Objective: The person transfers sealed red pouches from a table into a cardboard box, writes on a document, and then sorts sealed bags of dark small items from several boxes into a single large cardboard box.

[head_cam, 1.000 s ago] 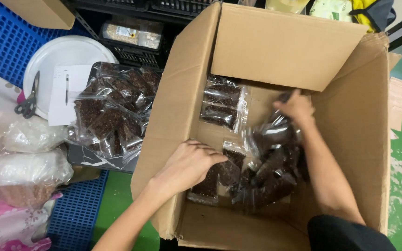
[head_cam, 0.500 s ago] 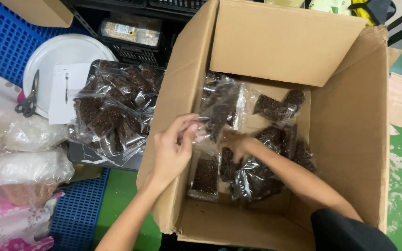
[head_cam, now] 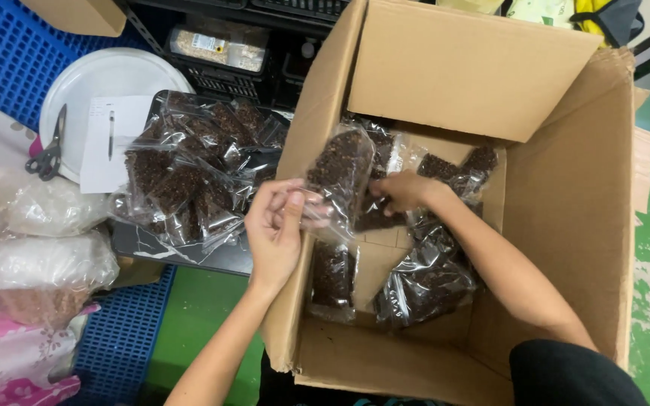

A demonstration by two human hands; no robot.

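Both my hands are at a clear plastic bag of dark brown dried pieces [head_cam: 338,171], lifted upright at the left wall of an open cardboard box [head_cam: 566,225]. My left hand [head_cam: 276,229] pinches the bag's lower edge over the box rim. My right hand [head_cam: 404,192] reaches inside the box and holds the bag's other side. More such bags [head_cam: 426,282] lie on the box floor beneath.
A pile of the same filled bags [head_cam: 189,177] sits on a dark tray left of the box. Behind it is a white round lid [head_cam: 107,75] with paper, a pen and scissors [head_cam: 48,154]. Bulky pale bags [head_cam: 39,263] and blue crates [head_cam: 9,53] lie at the left.
My right hand came from the far right of the box to its left side. My left hand rose off the rim, and both now lift one bag upright.
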